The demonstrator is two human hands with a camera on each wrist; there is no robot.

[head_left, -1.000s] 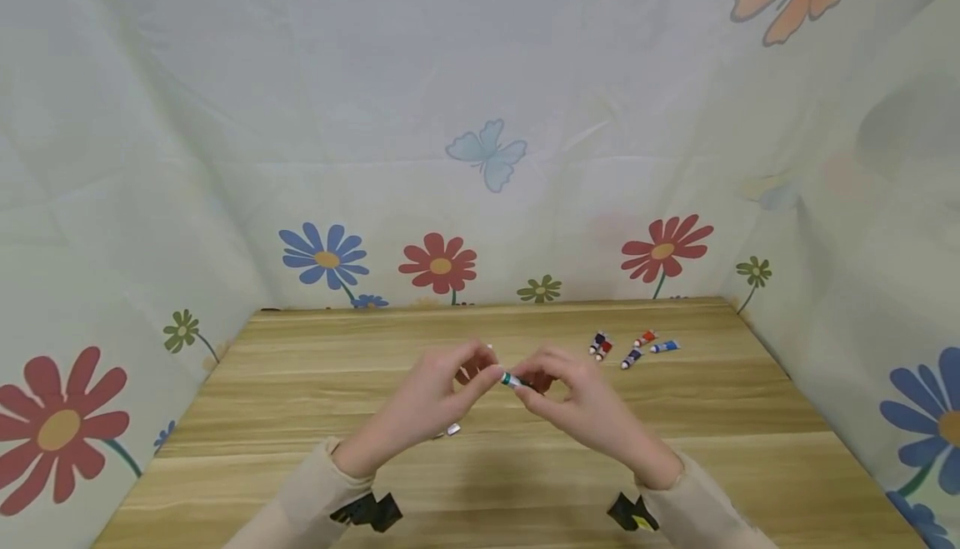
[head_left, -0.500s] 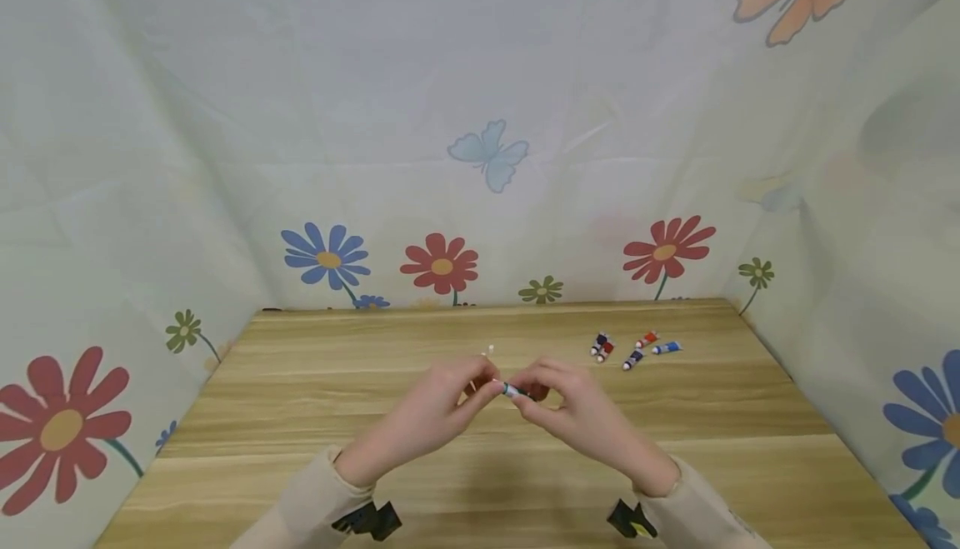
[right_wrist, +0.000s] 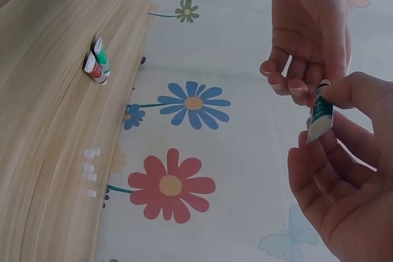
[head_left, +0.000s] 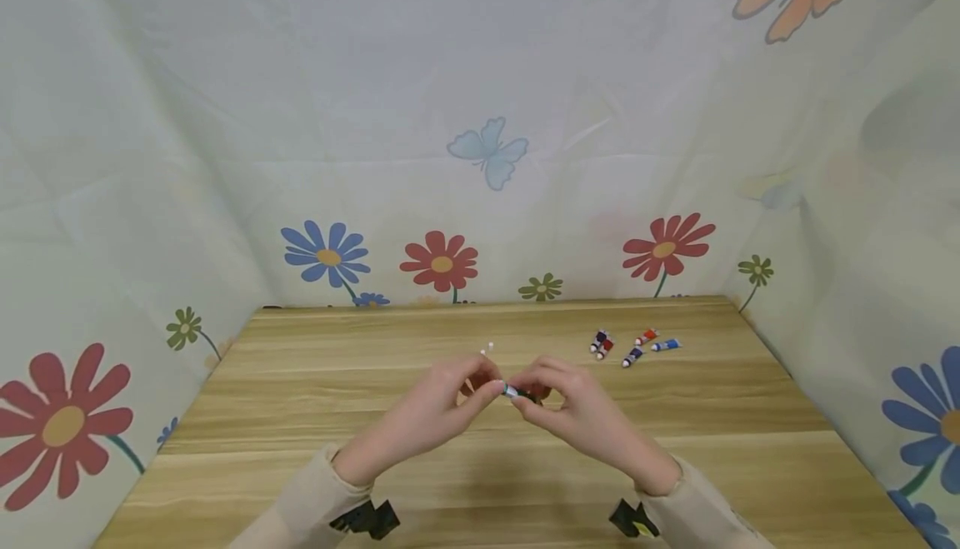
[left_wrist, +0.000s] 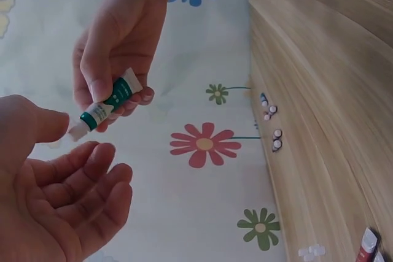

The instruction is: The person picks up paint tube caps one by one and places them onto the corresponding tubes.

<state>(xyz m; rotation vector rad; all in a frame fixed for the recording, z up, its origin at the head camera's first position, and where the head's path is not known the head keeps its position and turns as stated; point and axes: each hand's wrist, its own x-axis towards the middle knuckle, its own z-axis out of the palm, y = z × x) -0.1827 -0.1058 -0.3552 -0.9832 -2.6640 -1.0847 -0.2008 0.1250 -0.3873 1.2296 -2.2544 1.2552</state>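
Over the middle of the table (head_left: 322, 382), both hands meet around one small green paint tube (left_wrist: 103, 111), raised clear of the surface. The right hand (head_left: 577, 403) pinches the tube by its body between thumb and fingertips, with the flat crimped end poking out past the fingers. That grip seems chosen to steady the tube and leave the white cap (left_wrist: 78, 131) free, pointing at the left hand (head_left: 431, 406). The left thumb and forefinger come together on the cap, apparently pinching it, though how firmly I cannot tell; the other left fingers hang loose and half curled, probably to stay out of the way of such a small part.

Toward the far right corner of the surface lie five tubes (head_left: 632, 356), some side by side, some apart, perhaps set there to keep them out of the working space. A few small white bits (right_wrist: 89, 168) sit inward from the far edge, near its middle, close together as if collected in one spot. To the left of them, a red tube (right_wrist: 94, 67) and a bright green tube (right_wrist: 102, 59) lie side by side; the left hand seems to hide this pair from the head view.
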